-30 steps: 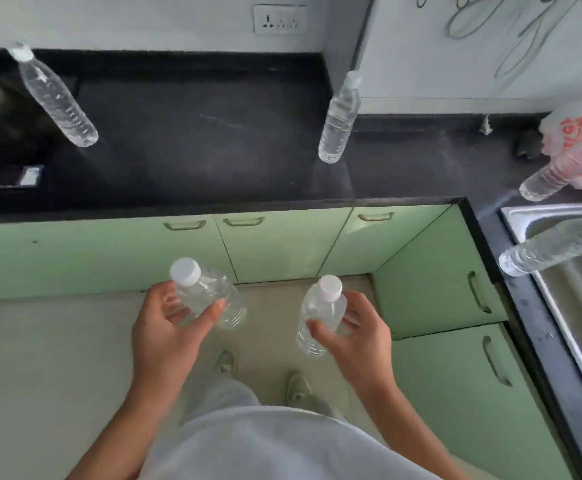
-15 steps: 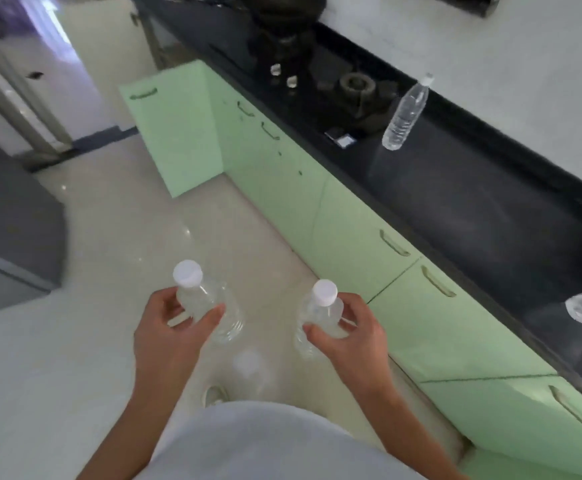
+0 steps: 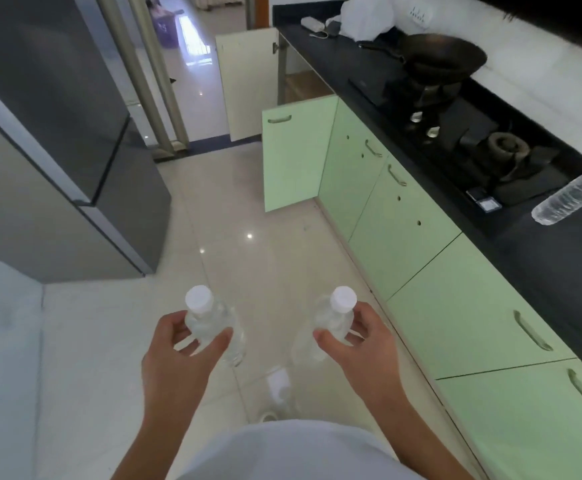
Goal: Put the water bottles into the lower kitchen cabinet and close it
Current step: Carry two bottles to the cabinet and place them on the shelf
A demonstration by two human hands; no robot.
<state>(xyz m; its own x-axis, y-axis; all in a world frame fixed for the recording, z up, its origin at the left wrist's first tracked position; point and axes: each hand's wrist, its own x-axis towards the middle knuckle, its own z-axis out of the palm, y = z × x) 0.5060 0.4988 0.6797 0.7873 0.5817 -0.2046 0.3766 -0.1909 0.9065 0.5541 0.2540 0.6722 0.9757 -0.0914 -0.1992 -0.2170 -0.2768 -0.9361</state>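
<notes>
My left hand point(image 3: 175, 355) grips a clear water bottle with a white cap point(image 3: 209, 323) over the floor. Another clear, white-capped bottle point(image 3: 334, 317) is held upright in my right hand point(image 3: 362, 344). Both hands are in front of my body, left of the green lower cabinets point(image 3: 455, 306). Further ahead a green cabinet door point(image 3: 293, 157) stands open, and a cream door point(image 3: 248, 84) beyond it is open too. A third bottle point(image 3: 573, 197) stands on the black countertop point(image 3: 542, 258) at the right edge.
A grey refrigerator point(image 3: 50, 150) fills the left side. On the counter sit a gas stove point(image 3: 473, 150) with a black wok point(image 3: 442, 60) and a white plastic bag point(image 3: 365, 19). Glossy tiled floor point(image 3: 241, 244) runs between fridge and cabinets toward a doorway.
My view has swung left from the counter corner to look along the cabinet row toward the open doors. Both hands still hold their bottles in front of me.
</notes>
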